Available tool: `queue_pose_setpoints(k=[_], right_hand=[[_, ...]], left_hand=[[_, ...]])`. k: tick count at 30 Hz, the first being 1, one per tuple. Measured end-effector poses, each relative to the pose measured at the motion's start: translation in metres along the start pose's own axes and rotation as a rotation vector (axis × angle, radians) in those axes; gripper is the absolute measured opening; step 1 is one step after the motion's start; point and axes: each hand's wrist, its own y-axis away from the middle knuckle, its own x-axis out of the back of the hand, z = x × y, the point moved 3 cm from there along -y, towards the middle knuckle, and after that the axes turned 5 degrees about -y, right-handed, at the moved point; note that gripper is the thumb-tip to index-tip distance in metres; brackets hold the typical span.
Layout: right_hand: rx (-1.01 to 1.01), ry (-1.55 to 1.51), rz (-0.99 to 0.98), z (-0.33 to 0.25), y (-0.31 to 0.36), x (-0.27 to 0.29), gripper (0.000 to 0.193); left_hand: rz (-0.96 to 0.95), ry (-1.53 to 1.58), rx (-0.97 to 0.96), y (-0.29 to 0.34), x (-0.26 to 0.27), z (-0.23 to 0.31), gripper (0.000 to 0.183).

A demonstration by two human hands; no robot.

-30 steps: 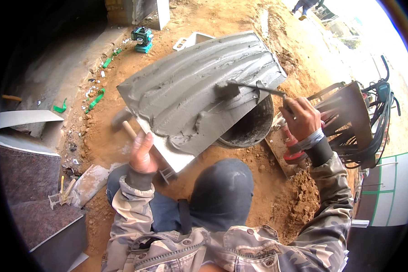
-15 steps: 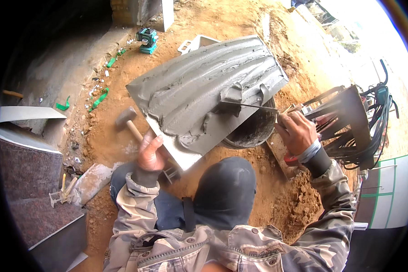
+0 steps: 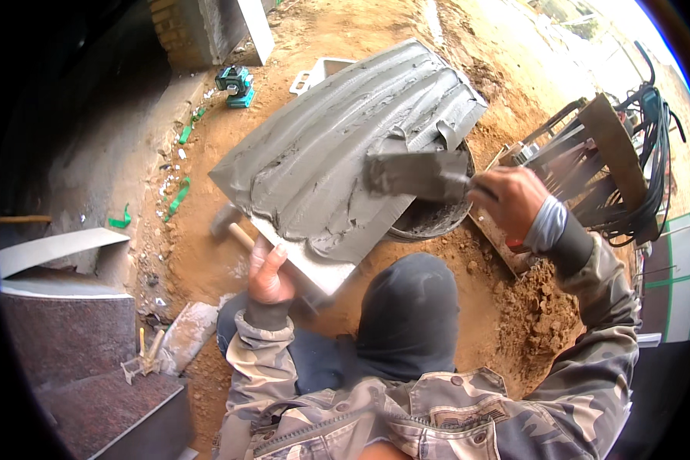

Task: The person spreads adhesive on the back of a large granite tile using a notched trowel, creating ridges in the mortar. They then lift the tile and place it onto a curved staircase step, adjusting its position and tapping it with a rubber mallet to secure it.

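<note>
The slab (image 3: 326, 277) lies at my 12 o'clock, its 4 o'clock edge over a bucket (image 3: 437, 224), and I judge it heavy, stiff and apt to chip at the corners. My left hand (image 3: 271, 276) grips its 7 o'clock end, thumb up, the fingers beneath hidden. The bare pale strip there seems the best hold, since the ridged grey mortar (image 3: 314, 146) over the rest looks soft and slippery. My right hand (image 3: 514, 201) is closed round the handle of a trowel (image 3: 422, 176).

Mortar (image 3: 314, 169) lies on the slab (image 3: 326, 277) — bucket (image 3: 435, 219) right, hammer (image 3: 224, 220) left.
</note>
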Motion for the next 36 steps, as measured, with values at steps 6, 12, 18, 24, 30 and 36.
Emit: queue_pose_setpoints(k=[6, 12, 18, 24, 30, 36], right_hand=[[-0.113, 0.136, 0.019, 0.064, -0.005, 0.024, 0.022], [-0.202, 0.197, 0.063, 0.12, -0.015, 0.042, 0.024], [-0.26, 0.236, 0.092, 0.189, -0.019, 0.048, 0.024], [-0.318, 0.218, 0.097, 0.24, -0.027, 0.047, 0.025], [-0.408, 0.227, 0.113, 0.255, -0.029, 0.051, 0.027], [-0.604, 0.131, 0.162, 0.253, -0.031, 0.08, 0.034]], left_hand=[[0.013, -0.007, 0.013, -0.001, -0.004, -0.005, 0.073], [0.07, -0.056, 0.014, 0.001, 0.001, -0.005, 0.075], [0.114, -0.072, -0.03, 0.001, 0.003, -0.01, 0.076], [0.095, -0.042, -0.06, 0.001, 0.007, -0.009, 0.071], [0.049, 0.013, -0.065, -0.001, 0.002, -0.008, 0.066], [0.07, -0.015, -0.076, -0.002, 0.006, -0.009, 0.062]])
